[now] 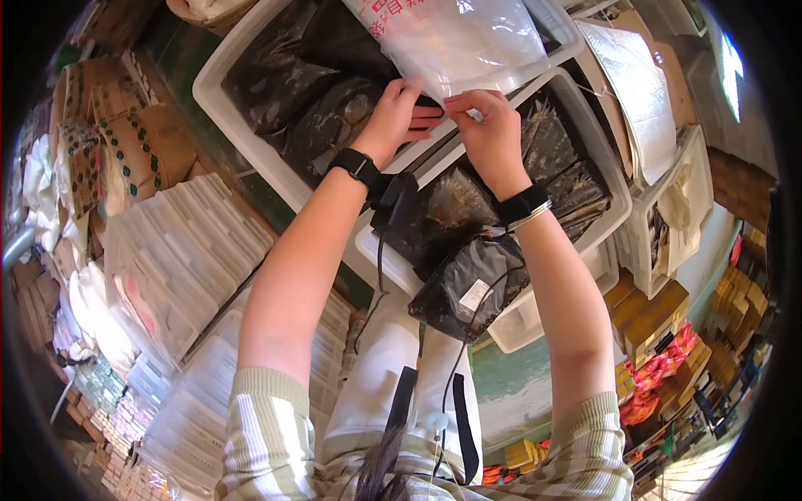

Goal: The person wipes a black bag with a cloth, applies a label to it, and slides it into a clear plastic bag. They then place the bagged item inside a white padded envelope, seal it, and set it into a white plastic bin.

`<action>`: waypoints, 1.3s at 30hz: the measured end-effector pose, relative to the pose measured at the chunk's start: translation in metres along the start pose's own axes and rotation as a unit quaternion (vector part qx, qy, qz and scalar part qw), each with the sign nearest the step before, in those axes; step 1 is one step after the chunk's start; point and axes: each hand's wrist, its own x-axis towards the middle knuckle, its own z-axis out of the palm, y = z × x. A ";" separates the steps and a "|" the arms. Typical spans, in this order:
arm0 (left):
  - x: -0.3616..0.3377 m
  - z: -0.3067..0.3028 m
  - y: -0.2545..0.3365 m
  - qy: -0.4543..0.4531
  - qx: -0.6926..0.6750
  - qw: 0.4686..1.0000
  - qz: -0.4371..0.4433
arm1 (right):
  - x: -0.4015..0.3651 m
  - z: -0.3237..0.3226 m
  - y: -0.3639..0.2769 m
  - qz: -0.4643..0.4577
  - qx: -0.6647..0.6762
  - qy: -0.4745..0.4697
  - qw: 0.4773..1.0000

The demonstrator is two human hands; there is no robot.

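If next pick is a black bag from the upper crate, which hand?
Left hand, probably: it sits closest to the upper crate's black bags, fingers extended, no clear grip visible. The right hand is farther off, seemingly pinching the clear bag's edge.

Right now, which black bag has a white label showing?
The black bag nearest the white trousers: its white label shows; the other black bags show none.
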 end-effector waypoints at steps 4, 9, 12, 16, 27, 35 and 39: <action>0.007 0.002 0.009 -0.088 -0.171 0.981 -0.037 | 0.000 -0.005 -0.031 -0.075 -0.040 -0.021 0.996; 0.014 0.022 0.036 -0.094 -0.259 0.961 -0.006 | -0.012 -0.030 -0.072 -0.199 -0.131 -0.059 0.969; -0.006 0.035 0.051 -0.104 -0.262 0.959 0.000 | -0.032 -0.050 -0.078 -0.176 -0.129 -0.061 0.974; 0.018 0.019 0.044 -0.145 -0.251 0.953 -0.088 | -0.062 -0.080 -0.082 -0.118 -0.091 -0.026 0.989; -0.030 0.018 0.017 0.023 -0.139 0.986 0.091 | -0.188 -0.186 -0.139 0.062 -0.133 0.151 0.978; -0.195 0.090 -0.124 -0.068 0.279 0.919 0.268 | -0.250 -0.214 -0.121 0.292 0.075 0.200 0.932; -0.259 0.158 -0.194 -0.071 0.412 0.853 0.313 | -0.269 -0.219 -0.123 0.300 0.134 0.164 0.930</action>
